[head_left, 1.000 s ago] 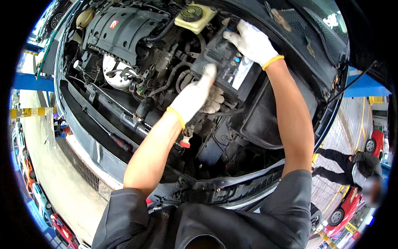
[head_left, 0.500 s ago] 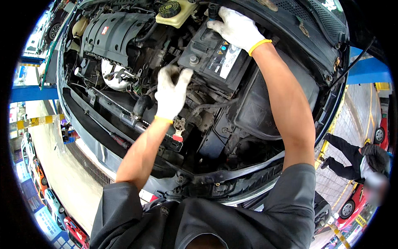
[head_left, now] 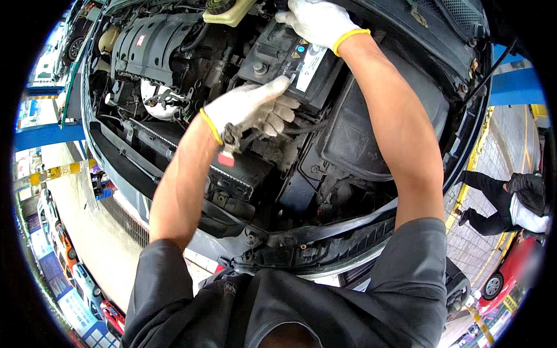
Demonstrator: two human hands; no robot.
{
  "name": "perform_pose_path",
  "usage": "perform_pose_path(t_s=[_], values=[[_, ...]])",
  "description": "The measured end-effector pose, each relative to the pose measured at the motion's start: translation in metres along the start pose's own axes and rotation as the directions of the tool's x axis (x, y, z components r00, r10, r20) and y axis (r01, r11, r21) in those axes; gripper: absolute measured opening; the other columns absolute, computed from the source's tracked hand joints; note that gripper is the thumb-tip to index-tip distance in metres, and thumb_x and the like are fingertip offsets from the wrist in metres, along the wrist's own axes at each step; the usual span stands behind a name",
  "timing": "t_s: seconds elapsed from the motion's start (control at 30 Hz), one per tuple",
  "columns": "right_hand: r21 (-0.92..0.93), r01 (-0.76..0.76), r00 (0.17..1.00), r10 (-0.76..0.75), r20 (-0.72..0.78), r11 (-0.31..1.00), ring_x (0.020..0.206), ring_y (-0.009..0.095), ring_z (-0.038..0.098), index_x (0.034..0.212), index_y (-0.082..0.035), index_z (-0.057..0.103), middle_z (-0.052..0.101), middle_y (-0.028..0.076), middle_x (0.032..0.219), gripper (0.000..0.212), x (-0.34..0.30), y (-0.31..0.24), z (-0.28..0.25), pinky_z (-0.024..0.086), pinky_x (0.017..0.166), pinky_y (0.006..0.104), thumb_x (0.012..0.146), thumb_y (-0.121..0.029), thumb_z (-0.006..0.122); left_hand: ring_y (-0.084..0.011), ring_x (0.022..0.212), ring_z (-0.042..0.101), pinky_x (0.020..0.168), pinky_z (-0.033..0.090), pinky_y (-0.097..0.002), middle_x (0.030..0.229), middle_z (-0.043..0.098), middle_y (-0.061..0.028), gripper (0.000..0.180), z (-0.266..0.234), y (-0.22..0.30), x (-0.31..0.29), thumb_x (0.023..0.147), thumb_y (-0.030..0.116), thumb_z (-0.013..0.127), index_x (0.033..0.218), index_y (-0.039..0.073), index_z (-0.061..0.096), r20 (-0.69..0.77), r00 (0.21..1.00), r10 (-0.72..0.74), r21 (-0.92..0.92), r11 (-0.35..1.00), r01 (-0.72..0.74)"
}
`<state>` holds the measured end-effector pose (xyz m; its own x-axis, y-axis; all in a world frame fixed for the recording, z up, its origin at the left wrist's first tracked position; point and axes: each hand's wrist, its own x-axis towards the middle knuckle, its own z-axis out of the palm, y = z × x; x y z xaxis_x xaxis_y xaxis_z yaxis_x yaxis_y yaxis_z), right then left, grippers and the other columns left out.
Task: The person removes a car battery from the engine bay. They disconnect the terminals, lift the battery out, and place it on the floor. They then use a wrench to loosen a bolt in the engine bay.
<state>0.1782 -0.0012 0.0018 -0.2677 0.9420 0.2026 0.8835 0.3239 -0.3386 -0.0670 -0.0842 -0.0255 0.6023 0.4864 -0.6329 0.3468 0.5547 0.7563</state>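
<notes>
My left hand [head_left: 255,107], in a white glove with a yellow cuff, reaches the near end of a black car battery [head_left: 268,55]. Its thumb lies along the top edge, while the fingers hang apart in front of the near side. At the battery's far end is my right hand [head_left: 319,23], gloved alike and closed; what its fingertips hold is hidden near the picture's upper edge. A post [head_left: 260,68] stands up on the battery's near top. Just below my left wrist, a metal cable clamp [head_left: 231,136] shows with a red piece [head_left: 226,158] on it.
Left of the battery lie a dark engine cover [head_left: 145,49] and a pale reservoir [head_left: 232,14]. A black plastic housing [head_left: 360,139] sits at its right. The car's front edge crosses before me. Another person [head_left: 505,203] is outside at the right, near a red car [head_left: 510,269].
My left hand has turned and moved right to the battery's near end, its fingers now stretched out. My right hand stays at the far end. The whole view has shifted slightly.
</notes>
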Motion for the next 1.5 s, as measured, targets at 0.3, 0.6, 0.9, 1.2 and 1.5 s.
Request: perform_pose_path(t_s=[0.3, 0.6, 0.9, 1.2, 1.5], values=[[-0.076, 0.059, 0.996, -0.064, -0.068, 0.995, 0.103, 0.047, 0.074, 0.11, 0.001, 0.069, 0.075, 0.027, 0.111, 0.043, 0.003, 0.007, 0.012, 0.058, 0.092, 0.0562, 0.108, -0.041, 0.059, -0.0168, 0.069, 0.059, 0.064, 0.045, -0.0303, 0.093, 0.073, -0.0111, 0.098, 0.018, -0.023, 0.018, 0.103, 0.085, 0.042, 0.123, -0.006, 0.073, -0.081, 0.995, 0.057, -0.119, 0.991, -0.067], [0.027, 0.055, 0.994, -0.052, -0.095, 0.998, 0.107, 0.048, 0.072, 0.11, 0.0, 0.069, 0.074, 0.028, 0.113, 0.041, 0.001, 0.012, 0.015, 0.056, 0.094, 0.0569, 0.106, -0.04, 0.061, -0.0124, 0.046, 0.044, 0.044, 0.032, -0.0265, 0.058, 0.051, -0.0012, 0.083, 0.065, -0.051, 0.036, 0.106, 0.077, 0.048, 0.091, 0.0, 0.073, -0.507, 0.831, 0.23, -0.147, 0.927, -0.346], [0.069, 0.044, 0.996, -0.038, -0.084, 0.997, 0.113, 0.05, 0.07, 0.111, 0.003, 0.074, 0.073, 0.033, 0.116, 0.045, 0.003, 0.005, 0.002, 0.053, 0.1, 0.0572, 0.103, -0.041, 0.066, -0.013, 0.042, 0.046, 0.04, 0.035, -0.0277, 0.055, 0.054, -0.0021, 0.081, 0.071, -0.044, 0.038, 0.105, 0.075, 0.055, 0.087, -0.002, 0.074, -0.498, 0.832, 0.245, -0.273, 0.866, -0.419], [0.192, -0.055, 0.997, 0.044, 0.057, 0.98, 0.114, 0.051, 0.07, 0.114, 0.003, 0.072, 0.073, 0.034, 0.116, 0.047, 0.005, 0.001, -0.007, 0.054, 0.101, 0.0564, 0.104, -0.042, 0.064, -0.0118, 0.042, 0.044, 0.04, 0.033, -0.0271, 0.056, 0.051, -0.0004, 0.076, 0.082, -0.041, 0.034, 0.105, 0.073, 0.056, 0.088, 0.0, 0.071, -0.545, 0.806, 0.23, -0.254, 0.871, -0.42], [0.067, 0.003, 1.0, -0.003, -0.004, 0.998, 0.113, 0.052, 0.07, 0.112, 0.005, 0.074, 0.073, 0.035, 0.115, 0.05, 0.01, 0.005, -0.003, 0.053, 0.103, 0.0553, 0.103, -0.043, 0.064, -0.0121, 0.04, 0.045, 0.039, 0.034, -0.0281, 0.053, 0.051, -0.0008, 0.073, 0.084, -0.036, 0.039, 0.105, 0.068, 0.062, 0.081, 0.0, 0.07, -0.585, 0.781, 0.219, -0.296, 0.839, -0.456]])
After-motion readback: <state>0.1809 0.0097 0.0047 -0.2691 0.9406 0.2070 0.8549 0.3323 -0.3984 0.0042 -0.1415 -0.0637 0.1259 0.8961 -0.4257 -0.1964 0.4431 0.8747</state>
